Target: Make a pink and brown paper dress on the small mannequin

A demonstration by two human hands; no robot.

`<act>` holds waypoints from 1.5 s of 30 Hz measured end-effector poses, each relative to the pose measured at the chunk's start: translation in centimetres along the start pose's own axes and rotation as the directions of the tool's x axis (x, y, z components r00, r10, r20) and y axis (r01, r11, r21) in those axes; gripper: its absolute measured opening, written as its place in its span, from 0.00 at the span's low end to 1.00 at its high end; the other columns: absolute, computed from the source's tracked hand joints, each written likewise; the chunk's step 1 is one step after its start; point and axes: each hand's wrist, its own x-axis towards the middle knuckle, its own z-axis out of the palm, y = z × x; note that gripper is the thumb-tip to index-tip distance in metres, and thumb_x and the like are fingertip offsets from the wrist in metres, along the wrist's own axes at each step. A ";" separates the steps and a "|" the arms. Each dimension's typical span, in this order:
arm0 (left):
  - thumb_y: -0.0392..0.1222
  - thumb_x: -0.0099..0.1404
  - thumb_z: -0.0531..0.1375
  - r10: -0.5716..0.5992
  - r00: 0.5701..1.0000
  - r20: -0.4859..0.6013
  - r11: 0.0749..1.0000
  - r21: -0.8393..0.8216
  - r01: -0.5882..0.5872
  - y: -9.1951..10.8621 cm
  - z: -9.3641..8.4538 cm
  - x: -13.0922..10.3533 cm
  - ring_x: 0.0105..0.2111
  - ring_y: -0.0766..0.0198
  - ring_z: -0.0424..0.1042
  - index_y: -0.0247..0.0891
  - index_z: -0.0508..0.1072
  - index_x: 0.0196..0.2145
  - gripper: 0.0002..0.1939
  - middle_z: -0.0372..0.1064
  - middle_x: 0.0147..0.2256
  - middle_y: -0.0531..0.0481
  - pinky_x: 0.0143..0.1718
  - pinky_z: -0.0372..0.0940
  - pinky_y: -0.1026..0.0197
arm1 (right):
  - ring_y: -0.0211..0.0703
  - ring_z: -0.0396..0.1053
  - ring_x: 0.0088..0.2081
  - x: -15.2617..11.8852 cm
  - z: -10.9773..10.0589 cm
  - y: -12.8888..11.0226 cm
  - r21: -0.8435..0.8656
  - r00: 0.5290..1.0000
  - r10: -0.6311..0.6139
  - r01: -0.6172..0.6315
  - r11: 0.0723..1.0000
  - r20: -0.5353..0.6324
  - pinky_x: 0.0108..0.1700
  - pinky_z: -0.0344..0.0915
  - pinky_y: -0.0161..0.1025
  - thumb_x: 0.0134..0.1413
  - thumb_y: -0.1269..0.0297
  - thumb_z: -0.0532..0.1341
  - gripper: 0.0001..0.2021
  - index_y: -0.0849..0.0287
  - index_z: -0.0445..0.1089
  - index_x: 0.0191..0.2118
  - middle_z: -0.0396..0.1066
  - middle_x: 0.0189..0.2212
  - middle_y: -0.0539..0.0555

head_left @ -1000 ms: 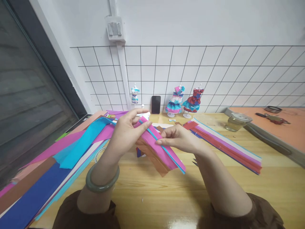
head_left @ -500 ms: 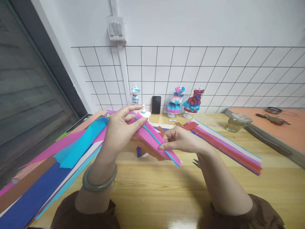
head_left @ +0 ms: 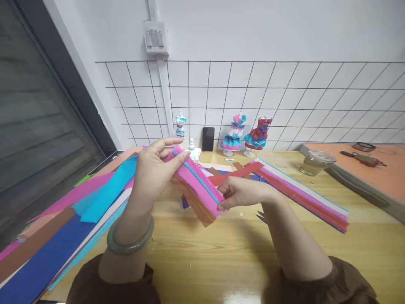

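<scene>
A pink strip (head_left: 202,191) with a thin blue line along it is held aslant above the table, with brown paper (head_left: 190,197) below its lower edge. My left hand (head_left: 158,169) pinches the strip's upper left end between thumb and fingers. At the lower right end, my right hand (head_left: 238,193) grips the strip with thumb and forefinger. Behind my hands lie a red strip (head_left: 245,171) and other coloured pieces. A white dress form (head_left: 193,154) stands just beyond the strip, partly hidden.
Long coloured strips (head_left: 57,236) cover the left side, and more (head_left: 303,194) lie at the right. Scissors (head_left: 262,217) rest near my right wrist. A phone (head_left: 208,139), dressed forms (head_left: 233,133) and a glass bowl (head_left: 316,162) stand farther back.
My right hand has slid down and right to the strip's end. My left hand has moved slightly left. More of the pink face and the brown paper shows.
</scene>
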 end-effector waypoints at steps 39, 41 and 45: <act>0.51 0.53 0.61 0.105 0.991 -0.082 0.930 0.362 -0.069 -2.4 2.1 0.4 0.29 0.64 0.68 0.42 0.63 0.48 0.26 0.67 0.32 0.50 0.31 0.63 0.60 | 0.28 0.55 0.21 -2.7 -0.9 -2.3 0.402 0.955 -0.083 0.197 0.894 -0.284 0.20 0.51 0.28 0.47 0.64 0.63 0.08 0.63 0.67 0.25 0.60 0.20 0.45; 0.52 0.47 0.65 0.052 0.998 -0.041 0.911 0.412 -0.031 -3.4 2.2 0.9 0.32 0.60 0.68 0.44 0.55 0.55 0.40 0.66 0.37 0.48 0.33 0.63 0.57 | 0.27 0.52 0.19 -2.7 -1.0 -2.1 0.428 0.965 -0.102 0.200 0.882 -0.240 0.19 0.49 0.28 0.48 0.64 0.63 0.08 0.63 0.66 0.26 0.57 0.18 0.44; 0.48 0.45 0.67 0.030 0.998 0.055 0.915 0.401 -0.049 -4.6 3.5 1.2 0.37 0.56 0.67 0.45 0.41 0.61 0.52 0.65 0.43 0.43 0.37 0.62 0.55 | 0.26 0.52 0.20 -2.5 -1.0 -1.9 0.444 0.969 -0.148 0.222 0.868 -0.196 0.20 0.50 0.28 0.49 0.65 0.63 0.08 0.63 0.66 0.26 0.57 0.19 0.44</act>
